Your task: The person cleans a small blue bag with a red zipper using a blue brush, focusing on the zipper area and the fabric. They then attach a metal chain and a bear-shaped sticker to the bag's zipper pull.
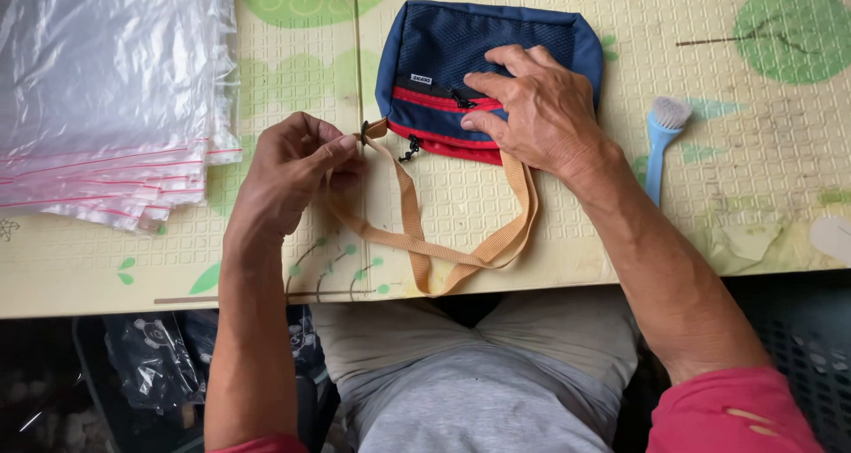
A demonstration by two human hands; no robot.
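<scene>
Pouch (461,58) of navy fabric with red zip bands lies flat on the desk (620,231), a little beyond both hands, its long axis running left to right across the head view. The right hand (532,107) rests spread on its lower right part, fingers pressing near the red zip. The left hand (297,165) sits just left of the pouch, thumb and forefinger pinched on the dark clip (364,136) where the tan strap (425,240) meets the pouch's lower left corner. From there the strap loops toward the desk's near edge and back up under the right hand. A stack of clear zip bags (106,89) lies far left; a blue brush (663,138) lies right.
</scene>
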